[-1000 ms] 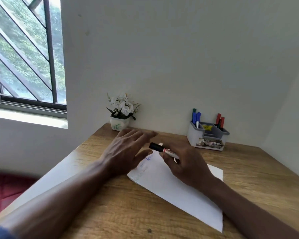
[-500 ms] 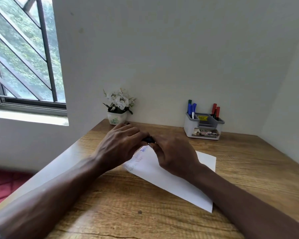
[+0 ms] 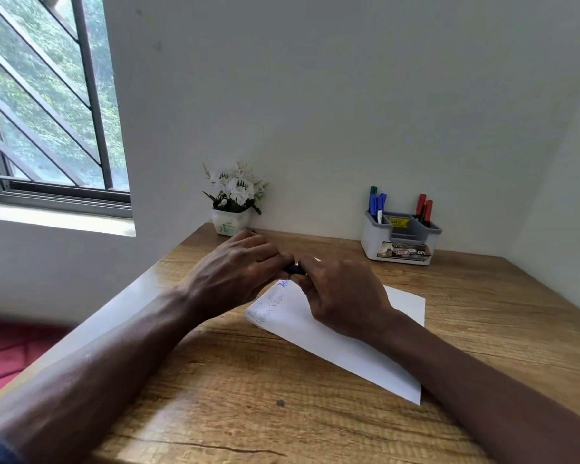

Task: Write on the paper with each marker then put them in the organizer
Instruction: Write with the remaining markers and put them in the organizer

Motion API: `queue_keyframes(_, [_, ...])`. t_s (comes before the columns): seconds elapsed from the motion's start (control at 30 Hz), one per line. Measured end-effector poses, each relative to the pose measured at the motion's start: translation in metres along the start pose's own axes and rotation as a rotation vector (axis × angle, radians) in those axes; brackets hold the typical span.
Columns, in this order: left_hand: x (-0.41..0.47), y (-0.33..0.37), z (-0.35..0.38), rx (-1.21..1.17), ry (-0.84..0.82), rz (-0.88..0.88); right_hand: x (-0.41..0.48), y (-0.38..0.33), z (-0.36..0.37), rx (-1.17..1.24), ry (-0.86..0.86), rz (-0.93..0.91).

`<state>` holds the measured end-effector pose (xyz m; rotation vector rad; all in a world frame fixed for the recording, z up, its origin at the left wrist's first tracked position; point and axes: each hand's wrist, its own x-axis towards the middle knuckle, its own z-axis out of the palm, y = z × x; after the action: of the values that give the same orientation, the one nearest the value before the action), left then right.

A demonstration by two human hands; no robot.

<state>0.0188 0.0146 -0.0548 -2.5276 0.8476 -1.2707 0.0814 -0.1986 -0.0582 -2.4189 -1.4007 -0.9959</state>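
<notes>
Both hands meet over the far left corner of a white paper with faint writing near that corner. My right hand grips a marker; only its dark cap end shows between the hands. My left hand has its fingers curled round that cap end. The grey organizer stands at the back right against the wall. It holds blue and green markers in its left slot and red ones in its right slot.
A small white pot of white flowers stands at the back left of the wooden desk, just beyond my left hand. Walls close the desk at the back and the right. A barred window is on the left.
A second ago my left hand lay flat and open beside the marker held out by my right hand. It has since closed on the marker's cap end, and both hands stay joined there.
</notes>
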Motion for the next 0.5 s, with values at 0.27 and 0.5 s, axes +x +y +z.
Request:
queue_keyframes(0.27, [-0.002,-0.002,0.001,-0.054,-0.058,0.006,0.001,0.001,0.000,-0.049,0.008,-0.023])
queue_keyframes(0.5, [-0.010,-0.021,-0.007,-0.135,0.059,-0.147,-0.002,0.019,0.001,0.042,-0.001,0.071])
